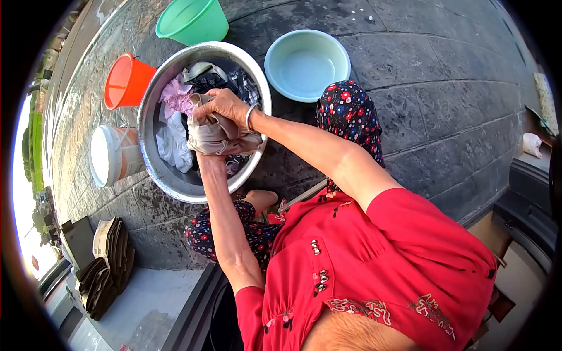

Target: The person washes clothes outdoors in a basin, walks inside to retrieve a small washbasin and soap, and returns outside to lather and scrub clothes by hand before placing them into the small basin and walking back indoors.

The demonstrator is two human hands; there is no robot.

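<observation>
A large metal basin (158, 175) holds wet clothes: a pink cloth (175, 96), a white cloth (174, 142) and dark patterned pieces. Over its right half, a beige cloth (213, 137) is bunched up between both hands. My right hand (225, 107), with a bangle at the wrist, grips the top of this cloth, fingers wrapped round it. From below, my left hand (209, 153) reaches into the same cloth; its fingers are covered by the folds, so their pose is hidden.
Around the basin stand a green bucket (196, 23), a red bucket (130, 82), a white bucket (120, 155) and a light blue basin (307, 65). Folded cardboard (111, 257) lies at the lower left. The stone floor (433, 88) looks wet in patches.
</observation>
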